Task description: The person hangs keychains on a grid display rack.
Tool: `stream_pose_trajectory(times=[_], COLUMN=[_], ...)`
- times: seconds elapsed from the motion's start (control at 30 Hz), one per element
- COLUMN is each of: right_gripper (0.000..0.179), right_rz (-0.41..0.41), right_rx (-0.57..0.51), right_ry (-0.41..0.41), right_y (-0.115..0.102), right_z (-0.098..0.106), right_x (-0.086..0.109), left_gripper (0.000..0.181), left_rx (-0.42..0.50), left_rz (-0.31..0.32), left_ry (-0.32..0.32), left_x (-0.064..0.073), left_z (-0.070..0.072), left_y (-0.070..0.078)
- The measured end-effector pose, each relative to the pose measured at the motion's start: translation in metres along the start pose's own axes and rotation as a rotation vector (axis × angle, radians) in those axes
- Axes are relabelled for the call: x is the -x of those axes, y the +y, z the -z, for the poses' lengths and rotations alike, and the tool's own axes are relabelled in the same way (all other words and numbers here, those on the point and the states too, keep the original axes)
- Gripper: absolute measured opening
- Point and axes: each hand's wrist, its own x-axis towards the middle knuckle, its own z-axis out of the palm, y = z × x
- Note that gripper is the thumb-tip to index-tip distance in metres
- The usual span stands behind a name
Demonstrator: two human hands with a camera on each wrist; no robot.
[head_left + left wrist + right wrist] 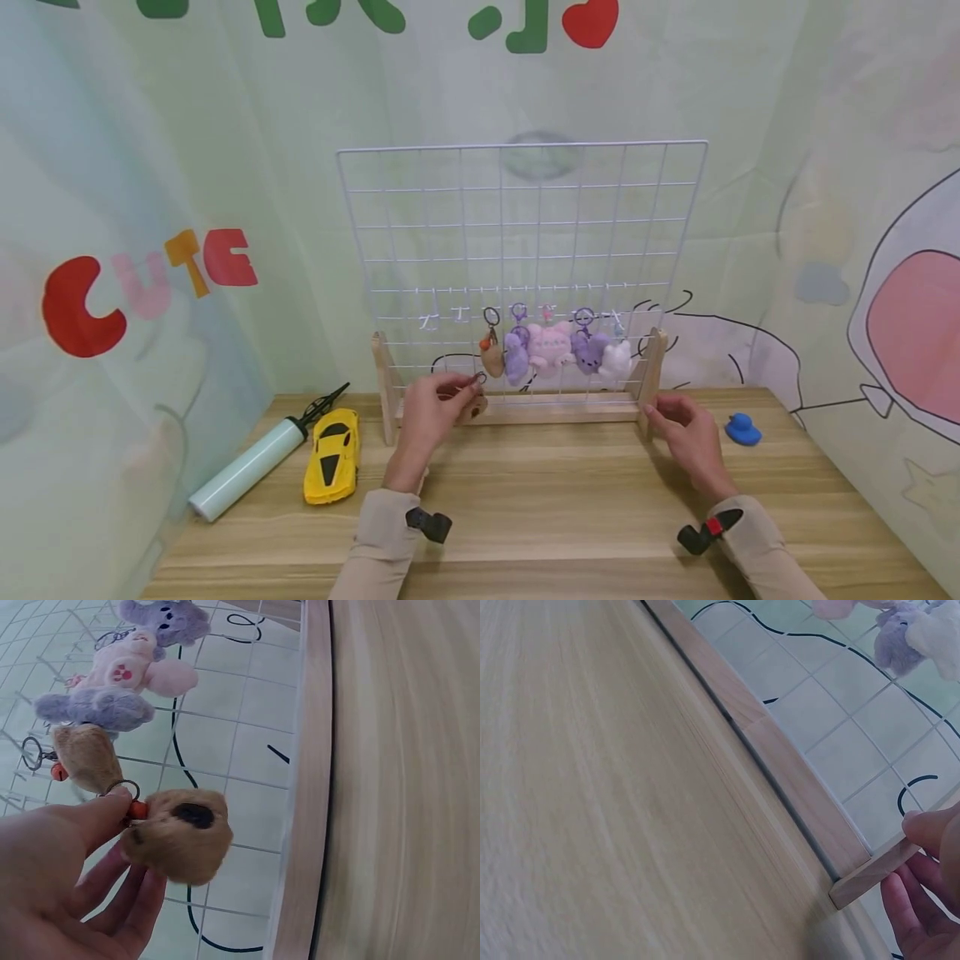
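Note:
My left hand (pixel 433 417) pinches the ring of a brown plush keychain (pixel 184 836) with an orange bell, in front of the lower left of a white wire grid rack (pixel 517 242). Several plush keychains hang from hooks on the grid: a brown one (pixel 491 358) nearest this hand, then a purple one (pixel 516 360), a pink one (pixel 550 346), another purple one (pixel 589 352) and a white one (pixel 617 360). At the rack's right end, my right hand (pixel 688 437) grips the wooden side foot (pixel 870 871) between thumb and fingers.
On the left of the wooden table (pixel 540 517) lie a yellow toy car (pixel 332 457) and a pale blue cylinder with a black nozzle (pixel 251 467). A blue rubber duck (pixel 742 429) sits right of my right hand. White hooks (pixel 429 321) line the grid's left part.

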Motion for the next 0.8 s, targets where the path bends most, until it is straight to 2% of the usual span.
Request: stream_pose_trajectory(times=[0.33, 0.57, 0.8], right_gripper=[0.058, 0.060, 0.062], right_rz=[-0.006, -0.004, 0.001], right_rx=[-0.005, -0.005, 0.000], right_ry=[0.001, -0.007, -0.004], right_y=[-0.001, -0.001, 0.000], right_z=[0.000, 0.001, 0.001], right_x=[0.001, 0.001, 0.001], left_gripper=[0.018, 0.023, 0.023], left_rx=[0.034, 0.081, 0.077], left_rz=[-0.006, 0.014, -0.014], left_ry=[0.064, 0.055, 0.065], left_x=[-0.003, -0.003, -0.003], left_z=[0.015, 0.026, 0.032], left_y=[0.008, 0.016, 0.027])
